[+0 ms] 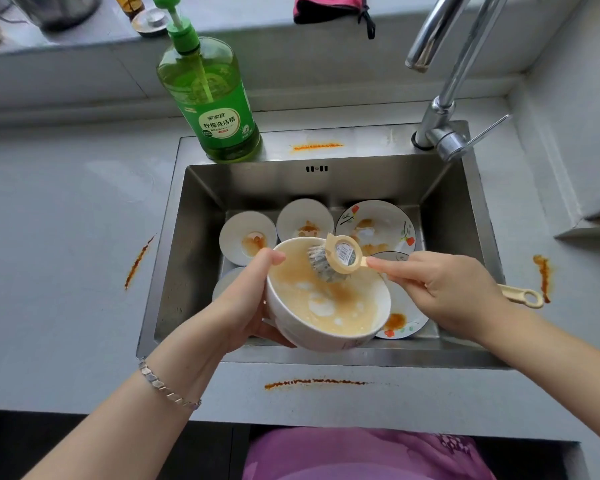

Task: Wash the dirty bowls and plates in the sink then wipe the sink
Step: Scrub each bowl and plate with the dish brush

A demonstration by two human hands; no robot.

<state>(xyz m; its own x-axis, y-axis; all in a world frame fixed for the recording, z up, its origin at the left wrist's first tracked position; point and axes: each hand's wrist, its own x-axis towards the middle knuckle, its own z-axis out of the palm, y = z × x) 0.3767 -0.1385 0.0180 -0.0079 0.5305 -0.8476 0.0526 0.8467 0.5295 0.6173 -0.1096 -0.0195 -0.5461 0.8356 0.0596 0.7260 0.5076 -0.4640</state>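
I see dishes (303,220) packing the sink (194,271) floor ahead; faucet (444,109) overhangs beyond right hand (447,292), soap bottle (215,109) beyond left hand (236,306); table (66,237) outboard of both free.

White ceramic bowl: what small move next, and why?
Probably sweep the beige plastic dish brush round the inner wall of the white ceramic bowl: the right hand holds its bristles inside, the left hand grips the rim, and orange residue coats the inside.

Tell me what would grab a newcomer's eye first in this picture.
First, the white bowl, smeared with orange-brown suds, gripped by the left hand over the sink, while the right hand holds a beige brush with its bristles inside the bowl. Next, the tall green soap bottle on the sink's back rim, and the orange streaks on the grey counter around the sink.
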